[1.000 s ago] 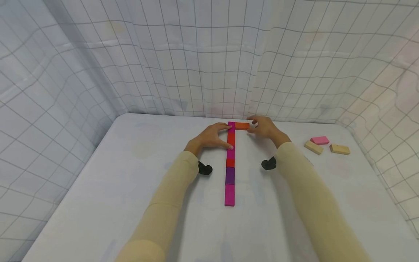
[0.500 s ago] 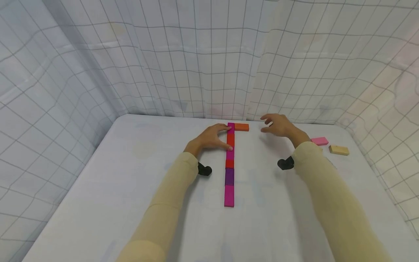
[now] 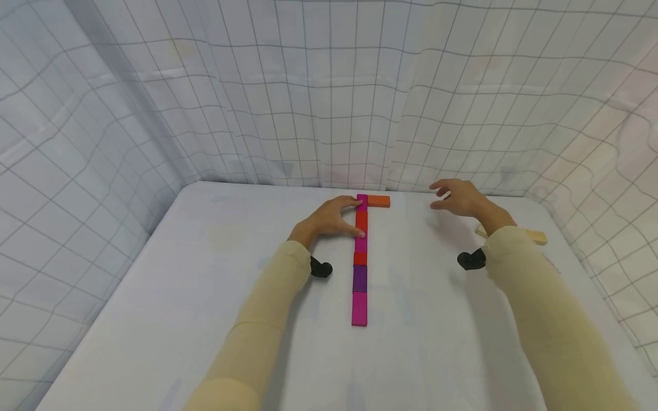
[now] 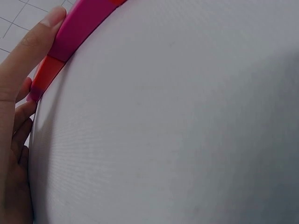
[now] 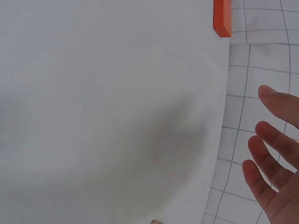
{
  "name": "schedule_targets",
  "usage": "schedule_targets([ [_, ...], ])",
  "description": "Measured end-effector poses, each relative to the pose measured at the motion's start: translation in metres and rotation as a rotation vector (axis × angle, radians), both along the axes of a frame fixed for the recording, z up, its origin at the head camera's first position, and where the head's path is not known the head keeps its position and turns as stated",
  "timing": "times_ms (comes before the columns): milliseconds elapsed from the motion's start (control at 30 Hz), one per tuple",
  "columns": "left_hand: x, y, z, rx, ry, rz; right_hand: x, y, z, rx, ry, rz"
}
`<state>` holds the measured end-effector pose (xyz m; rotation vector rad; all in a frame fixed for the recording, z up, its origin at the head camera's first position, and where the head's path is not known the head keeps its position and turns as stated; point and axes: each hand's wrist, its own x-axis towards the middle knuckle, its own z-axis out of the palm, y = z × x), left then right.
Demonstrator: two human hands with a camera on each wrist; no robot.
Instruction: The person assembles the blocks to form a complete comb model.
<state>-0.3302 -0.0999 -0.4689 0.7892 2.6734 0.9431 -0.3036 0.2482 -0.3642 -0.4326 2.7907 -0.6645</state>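
My left hand (image 3: 329,217) is spread, thumb and fingertips resting on the far part of a straight row of flat magenta, red and purple rectangular blocks (image 3: 360,258); I record contact, not a clench. From that touch the row runs back towards me. My right hand (image 3: 457,198) is released, fingers loosely bent, well to the right of the row. A small orange rectangular block (image 3: 378,201) lies crosswise at the row's far end, just right of the left fingertips.

Handling, in my judgement: light, stiff, smooth pieces, probably painted wood; hard to damage, easily nudged out of line. I would pinch the orange one across its long sides, near its free right end.

Obstructions: pale, wood-coloured rectangular blocks (image 3: 537,236) show either side of the right wrist, partly covered by a cream sleeve (image 3: 550,308); I cannot confirm their number. The left wrist view cuts off the row's near end; the right wrist view crops the orange block.
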Motion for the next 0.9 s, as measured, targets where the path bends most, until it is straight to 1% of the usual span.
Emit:
schedule_targets([
  [167,0.000,0.000,-0.001,-0.001,-0.005,-0.001,0.006,0.015,0.002,-0.006,0.000,-0.023],
  [300,0.000,0.000,-0.001,0.008,-0.002,-0.001,0.009,0.030,0.001,0.002,0.013,-0.032],
  [467,0.001,0.001,0.001,0.013,-0.001,0.000,0.013,0.047,-0.002,-0.004,0.007,-0.053],
  [767,0.002,0.001,0.002,-0.005,-0.007,0.002,0.018,0.069,-0.004,0.013,0.000,-0.069],
  [900,0.002,0.001,0.002,-0.007,-0.004,0.001,0.023,0.077,-0.003,0.023,0.016,-0.076],
])
